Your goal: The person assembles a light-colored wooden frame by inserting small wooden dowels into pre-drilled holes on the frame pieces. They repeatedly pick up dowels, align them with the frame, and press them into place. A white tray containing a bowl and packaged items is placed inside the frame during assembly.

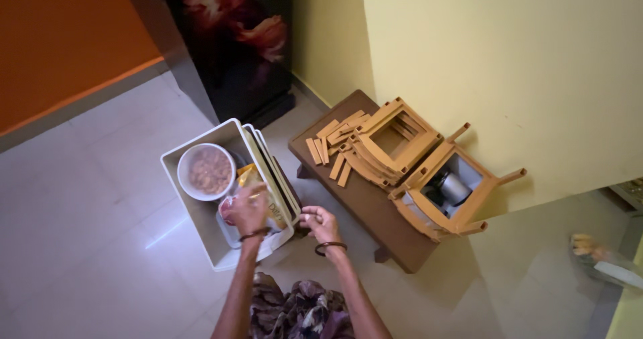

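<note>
The left hand is reaching into a white rectangular plastic bin standing on the pale tiled floor, its fingers closing around a yellow crinkled snack packet at the bin's near right corner. A dark bangle is sitting on that wrist. The right hand is resting just outside the bin's right wall, fingers curled inward; whether it is pinching anything cannot be told. It is also wearing a dark bangle.

Inside the bin, a round white bowl of pale brown grain is lying toward the far end, well apart from the left hand. Flat white panels are leaning against the bin's right wall, between the packet and the right hand.

A low dark brown wooden surface is standing just beside the bin, to the right of the right hand. Tan plastic frames and loose slats are lying piled across its far end, and an open tan frame box holding a metal cup is overhanging its right edge against the yellow wall.
</note>
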